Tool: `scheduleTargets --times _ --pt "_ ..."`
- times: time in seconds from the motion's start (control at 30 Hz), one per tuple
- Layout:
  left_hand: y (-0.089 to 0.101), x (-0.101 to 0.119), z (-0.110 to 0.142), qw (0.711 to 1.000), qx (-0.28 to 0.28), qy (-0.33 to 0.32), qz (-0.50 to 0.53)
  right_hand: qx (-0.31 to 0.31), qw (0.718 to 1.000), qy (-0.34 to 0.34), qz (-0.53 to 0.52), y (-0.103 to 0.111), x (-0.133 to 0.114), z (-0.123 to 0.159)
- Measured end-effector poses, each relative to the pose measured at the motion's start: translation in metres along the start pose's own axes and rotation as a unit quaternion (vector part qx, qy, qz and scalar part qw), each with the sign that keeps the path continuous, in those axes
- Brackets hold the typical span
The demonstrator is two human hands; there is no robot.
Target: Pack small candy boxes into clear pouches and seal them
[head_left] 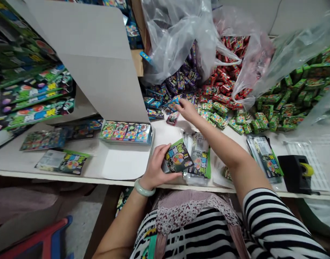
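My left hand [155, 167], with a pale green bangle at the wrist, is closed around a green and black printed clear bag [178, 158] at the table's front edge. My right hand [187, 109] reaches far forward into a heap of small packets, fingers pinched on a blue one [173, 102]. A purple packet [172, 118] lies just under that hand. More clear bags [200, 162] are stacked beside the held one.
Heaps of purple [181, 79], red [224, 86] and green [278, 108] packets spill from clear plastic sacks [178, 36]. An open white display box [125, 132] holds a row of packets. Filled boxes [32, 97] stack at left. A black tape dispenser [296, 172] sits at right.
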State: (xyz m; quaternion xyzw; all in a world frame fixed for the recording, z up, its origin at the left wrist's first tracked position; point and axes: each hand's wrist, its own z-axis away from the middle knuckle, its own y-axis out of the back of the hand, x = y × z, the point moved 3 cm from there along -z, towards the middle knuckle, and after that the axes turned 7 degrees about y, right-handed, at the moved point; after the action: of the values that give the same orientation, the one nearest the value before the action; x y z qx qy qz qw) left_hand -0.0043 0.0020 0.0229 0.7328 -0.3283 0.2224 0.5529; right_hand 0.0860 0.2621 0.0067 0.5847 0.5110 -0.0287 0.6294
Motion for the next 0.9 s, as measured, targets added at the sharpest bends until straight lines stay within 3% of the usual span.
scheduleTargets --times 0.1,0.17,0.27,0.37,0.47,0.57,0.73,0.9 --pt "-0.001 -0.003 -0.002 1.000 0.006 -0.004 -0.007 0.013 0.963 -0.076 -0.257 0.046 0.022 0.063" --pt "-0.002 -0.004 -0.003 1.000 0.009 -0.001 -0.014 0.018 0.936 -0.090 -0.339 0.075 0.034 0.114" --pt "-0.004 -0.007 -0.006 1.000 0.010 0.003 -0.024 0.034 0.945 -0.053 -0.321 0.113 0.054 0.182" --pt "-0.009 -0.008 -0.012 1.000 0.006 0.001 -0.028 -0.002 0.977 -0.004 -0.212 0.135 0.083 0.224" --pt "-0.018 -0.006 -0.018 0.999 -0.007 -0.015 -0.031 -0.020 0.999 -0.008 -0.028 0.146 0.116 0.240" --pt "-0.026 -0.002 -0.021 0.998 -0.021 -0.030 -0.045 -0.023 0.993 -0.059 0.103 0.149 0.131 0.245" --pt "-0.031 0.001 -0.023 0.997 -0.035 -0.027 -0.059 0.047 0.968 -0.151 0.194 0.132 0.102 0.252" --pt "-0.037 0.008 -0.030 0.996 -0.059 -0.019 -0.072 0.002 0.923 -0.270 0.274 0.104 0.082 0.246"
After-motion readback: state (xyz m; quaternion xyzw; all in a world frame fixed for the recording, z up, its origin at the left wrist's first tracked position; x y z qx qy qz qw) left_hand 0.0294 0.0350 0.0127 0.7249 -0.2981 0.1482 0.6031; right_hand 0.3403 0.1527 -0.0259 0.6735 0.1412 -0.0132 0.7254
